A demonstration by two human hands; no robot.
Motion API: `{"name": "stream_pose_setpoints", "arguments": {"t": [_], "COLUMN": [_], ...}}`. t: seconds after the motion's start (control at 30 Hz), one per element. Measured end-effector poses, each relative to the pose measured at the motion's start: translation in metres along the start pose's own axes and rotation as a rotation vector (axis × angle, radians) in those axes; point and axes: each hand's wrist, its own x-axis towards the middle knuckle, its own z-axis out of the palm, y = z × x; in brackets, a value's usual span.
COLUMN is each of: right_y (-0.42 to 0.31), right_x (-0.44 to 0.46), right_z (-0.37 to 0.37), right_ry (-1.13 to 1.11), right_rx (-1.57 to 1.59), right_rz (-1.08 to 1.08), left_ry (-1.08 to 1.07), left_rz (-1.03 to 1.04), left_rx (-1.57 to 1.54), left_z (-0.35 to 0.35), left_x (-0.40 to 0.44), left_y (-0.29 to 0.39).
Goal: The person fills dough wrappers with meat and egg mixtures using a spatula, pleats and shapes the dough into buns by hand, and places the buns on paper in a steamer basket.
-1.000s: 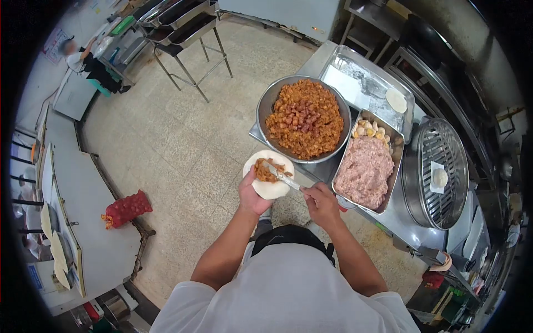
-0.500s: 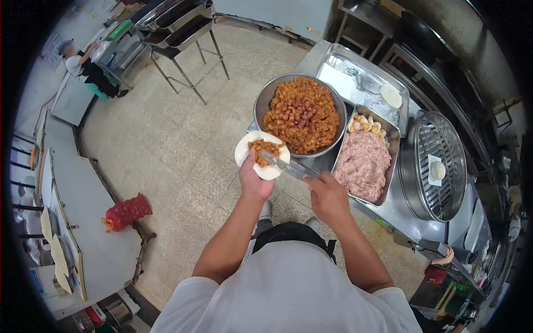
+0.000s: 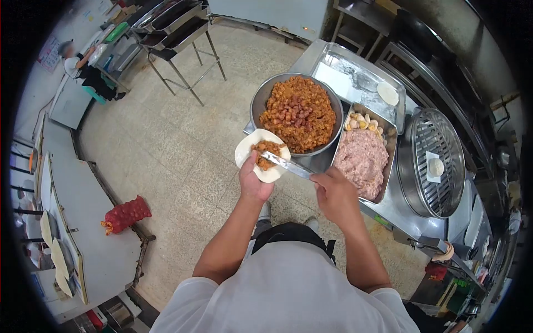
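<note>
On my left hand (image 3: 256, 183) lies a round white dough wrapper (image 3: 246, 147), my thumb bent over its near edge. Brown chopped filling (image 3: 267, 147) is heaped in its middle. My right hand (image 3: 336, 191) grips a flat metal spatula (image 3: 294, 167), whose tip touches the filling. Just beyond the wrapper stands a steel bowl (image 3: 256, 105) full of the same brown filling (image 3: 322, 119), with darker reddish chunks on top. To the right of it, a rectangular steel pan (image 3: 392, 158) holds pink minced meat (image 3: 363, 164) and several yellowish-white pieces (image 3: 363, 123).
A floured tray (image 3: 361, 69) with one dough round (image 3: 387, 94) lies behind the pan. At right, a slatted steamer (image 3: 413, 183) carries one bun (image 3: 436, 166) on paper. A red net sack (image 3: 127, 214) lies at left. Another person (image 3: 83, 69) works at the far left counter.
The spatula has turned slightly in the filling, and my right hand has shifted a little to the right. The filling looks more gathered on the wrapper. My left hand has barely moved.
</note>
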Motion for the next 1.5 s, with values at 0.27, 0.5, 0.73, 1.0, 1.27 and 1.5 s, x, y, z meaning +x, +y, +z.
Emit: {"name": "stream_pose_setpoints", "arguments": {"t": [0.27, 0.5, 0.73, 1.0, 1.27, 1.5], "right_y": [0.001, 0.001, 0.006, 0.006, 0.010, 0.030], "right_x": [0.001, -0.003, -0.002, -0.011, -0.010, 0.028], "right_z": [-0.004, -0.035, -0.028, -0.009, 0.012, -0.030], "right_ry": [0.008, 0.055, 0.160, 0.212, 0.092, -0.140], "right_rx": [0.003, 0.241, 0.239, 0.236, 0.061, -0.356], "right_rz": [-0.071, 0.037, 0.109, 0.104, -0.005, 0.066], "left_ry": [0.039, -0.177, -0.311, -0.351, -0.235, -0.122], "left_rz": [-0.004, -0.192, -0.216, -0.194, -0.163, -0.078], "left_rx": [0.033, 0.316, -0.047, -0.090, -0.033, -0.053], "left_z": [0.016, -0.014, -0.001, 0.005, -0.021, -0.071], "left_x": [-0.001, 0.009, 0.021, 0.024, 0.015, -0.009], "left_y": [0.004, 0.044, 0.017, -0.003, 0.002, 0.042]}}
